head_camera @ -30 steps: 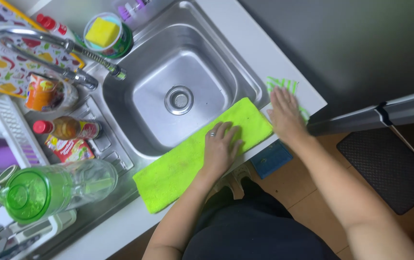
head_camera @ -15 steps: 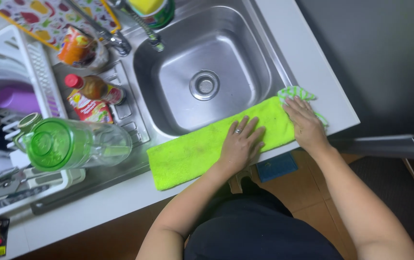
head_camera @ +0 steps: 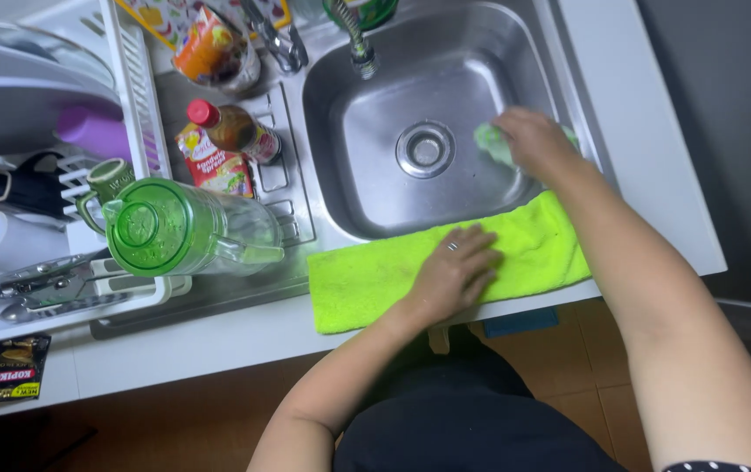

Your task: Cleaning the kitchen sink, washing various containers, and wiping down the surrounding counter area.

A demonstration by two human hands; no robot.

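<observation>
- Two soft things are in hand: a small pale green scrubber (head_camera: 491,140) is gripped in the right hand (head_camera: 533,140), low inside the steel sink (head_camera: 375,188).
- A bright green cloth (head_camera: 375,280) is pressed flat by the open left hand (head_camera: 454,271) on the sink's front edge.
- Both look light and floppy, likely easy to bunch anywhere.
- A white counter (head_camera: 646,175) is seen around the sink, and a dish rack (head_camera: 135,96) nearby.

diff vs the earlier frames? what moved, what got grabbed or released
The right hand left the counter edge and moved into the sink, carrying the small pale green scrubber it took hold of about a second ago. The left hand stayed flat on the bright green cloth, which lies unmoved along the sink's front edge.
</observation>
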